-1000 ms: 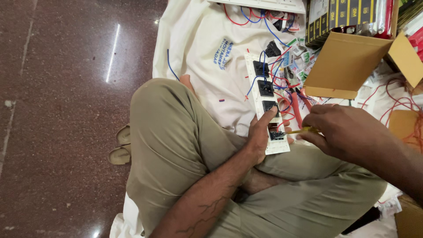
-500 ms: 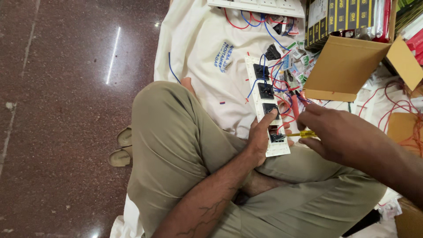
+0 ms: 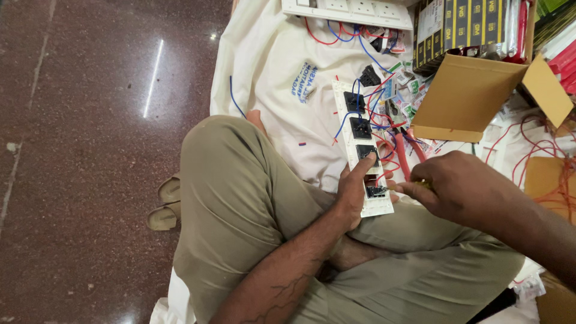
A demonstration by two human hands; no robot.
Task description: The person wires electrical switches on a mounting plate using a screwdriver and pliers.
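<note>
I sit cross-legged in olive trousers [image 3: 240, 210] on a white cloth [image 3: 282, 72]. A long white switch plate [image 3: 354, 150] with several black modules and red and blue wires rests on my lap. My left hand [image 3: 354, 192] grips its near end, fingers lying across a module. My right hand [image 3: 456, 186] is closed on a yellow-handled screwdriver [image 3: 402, 187] whose tip meets the nearest module [image 3: 377, 192].
Red-handled pliers [image 3: 405, 153] lie beside the plate. An open cardboard box [image 3: 474, 96] and packaged goods stand at right, loose red wire [image 3: 540, 150] beyond. Another white switch board [image 3: 348, 9] lies at top. Sandals [image 3: 165, 204] sit on the polished stone floor [image 3: 78, 180].
My right hand has shifted slightly left, bringing the screwdriver tip closer onto the nearest module. The left hand keeps its hold on the plate.
</note>
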